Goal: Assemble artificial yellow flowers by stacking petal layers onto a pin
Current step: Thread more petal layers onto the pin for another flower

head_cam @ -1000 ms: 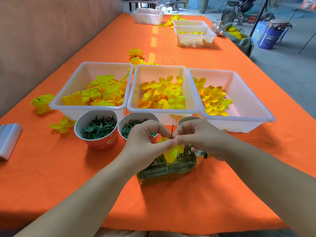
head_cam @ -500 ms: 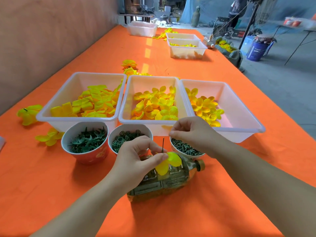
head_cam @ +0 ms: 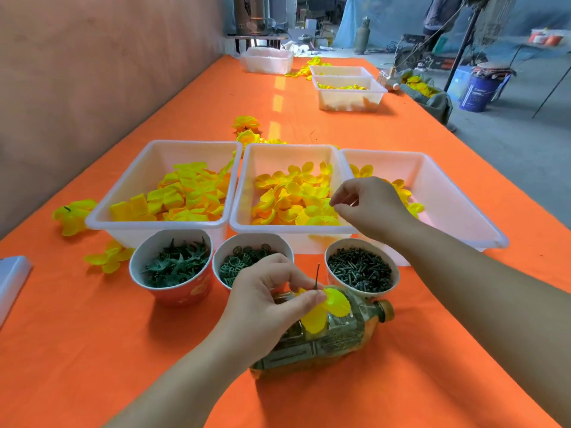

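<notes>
Three white trays of yellow petals sit side by side: the left tray (head_cam: pixel 173 156), the middle tray (head_cam: pixel 290 146) and the right tray (head_cam: pixel 432 180). The step in hand looks like fetching the next layer. The right hand (head_cam: pixel 370 205) hovers over the near right corner of the middle tray, fingers curled, thumb and forefinger drawn close; I cannot tell whether anything is between them. It would do well to lift a single layer by its edge, since the petals lie heaped and overlapping.

The left hand (head_cam: pixel 265 304) waits low in front, above a clear bottle (head_cam: pixel 324 344) lying on its side. It pinches the yellow petal layer (head_cam: pixel 336 304) already threaded on the pin (head_cam: pixel 317 276), whose dark shaft stands nearly upright above the fingers. Holding that shaft steady and vertical should let the next layer's centre hole drop straight down.

The room is an open workshop with a concrete floor (head_cam: pixel 509 134), a blue bucket (head_cam: pixel 477 91) and a gas cylinder (head_cam: pixel 361 35) at the back. A long tabletop (head_cam: pixel 92 350) under orange cloth runs along a plain wall, with more trays (head_cam: pixel 349 97) farther up. Near the trays stand three cups: one of spiky green pieces (head_cam: pixel 182 291), one of green rings (head_cam: pixel 251 236), one of dark pins (head_cam: pixel 395 273). Loose flowers (head_cam: pixel 72 214) lie at the left.
</notes>
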